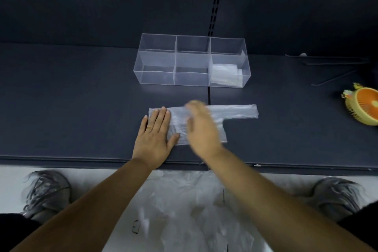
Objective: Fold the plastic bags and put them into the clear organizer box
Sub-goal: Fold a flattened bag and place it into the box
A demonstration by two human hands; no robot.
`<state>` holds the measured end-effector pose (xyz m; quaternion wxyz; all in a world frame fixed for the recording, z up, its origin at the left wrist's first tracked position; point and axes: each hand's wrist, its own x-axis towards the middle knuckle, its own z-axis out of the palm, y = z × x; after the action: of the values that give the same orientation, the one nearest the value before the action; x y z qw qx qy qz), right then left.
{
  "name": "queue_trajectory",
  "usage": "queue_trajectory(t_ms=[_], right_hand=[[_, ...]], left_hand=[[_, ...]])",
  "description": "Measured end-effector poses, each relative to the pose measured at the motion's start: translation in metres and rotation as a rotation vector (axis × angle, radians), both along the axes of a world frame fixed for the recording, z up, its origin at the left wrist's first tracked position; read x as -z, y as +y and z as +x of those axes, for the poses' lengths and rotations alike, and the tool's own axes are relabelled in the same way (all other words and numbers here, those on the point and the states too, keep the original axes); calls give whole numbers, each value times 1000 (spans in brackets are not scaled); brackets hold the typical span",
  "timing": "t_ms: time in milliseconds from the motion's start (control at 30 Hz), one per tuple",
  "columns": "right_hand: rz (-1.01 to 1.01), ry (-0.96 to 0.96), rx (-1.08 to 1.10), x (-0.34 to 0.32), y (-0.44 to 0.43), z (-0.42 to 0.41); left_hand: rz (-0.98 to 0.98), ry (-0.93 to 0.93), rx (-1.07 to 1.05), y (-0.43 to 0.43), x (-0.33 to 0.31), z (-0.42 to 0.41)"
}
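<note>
Dark blue shelf [81, 108] backed by a panel of the same colour, with one slotted upright [214, 6] running down behind; the person crouches in front of it, both bare forearms reaching forward over the edge.

One plastic bag [235, 111] lies flattened on the shelf near the front edge, its narrow handle strip stretching out to the right. The left hand [155, 137] lies palm down on the bag's left end, fingers straight and together, thumb spread, pressing it flat; one gold ring [149, 128] shows on a finger. The right hand [202, 129] is over the middle of the bag, blurred, its fingers looking stretched out and gripping nothing; whether it touches the plastic I cannot tell.

Behind the bag stands one clear organizer box [192, 71], divided into six compartments, three across and two deep. Only the near right one holds anything: a small stack of folded bags [225, 75], too hazy to count.

On the floor below, a loose heap of plastic bags [184, 210] lies between two grey shoes [47, 190]. One orange and yellow fan [366, 104] rests at the shelf's right edge.
</note>
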<state>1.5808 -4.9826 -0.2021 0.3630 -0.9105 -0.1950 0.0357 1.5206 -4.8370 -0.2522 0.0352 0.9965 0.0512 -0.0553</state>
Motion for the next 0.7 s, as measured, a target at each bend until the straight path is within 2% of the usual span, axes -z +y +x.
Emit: queue_trajectory(t_ms=[33, 100, 233, 433, 500, 567, 633, 700], right_hand=[[-40, 40, -112, 6, 17, -10], [-205, 46, -191, 22, 31, -15], [-556, -29, -147, 46, -9, 9], [-722, 2, 35, 43, -97, 43], [-708, -47, 101, 34, -114, 42], [-563, -125, 106, 22, -125, 33], [-374, -152, -3, 12, -130, 19], [-350, -134, -136, 10, -132, 5]], left_hand=[[6, 9, 5, 0, 0, 0], [11, 29, 17, 1, -1, 0], [-5, 23, 13, 1, -2, 1], [19, 40, 17, 2, -4, 2], [31, 60, 23, 2, -5, 2], [18, 65, 16, 3, -8, 1], [-21, 35, 2, 0, -13, 0], [-74, -39, 53, -11, -20, -2]])
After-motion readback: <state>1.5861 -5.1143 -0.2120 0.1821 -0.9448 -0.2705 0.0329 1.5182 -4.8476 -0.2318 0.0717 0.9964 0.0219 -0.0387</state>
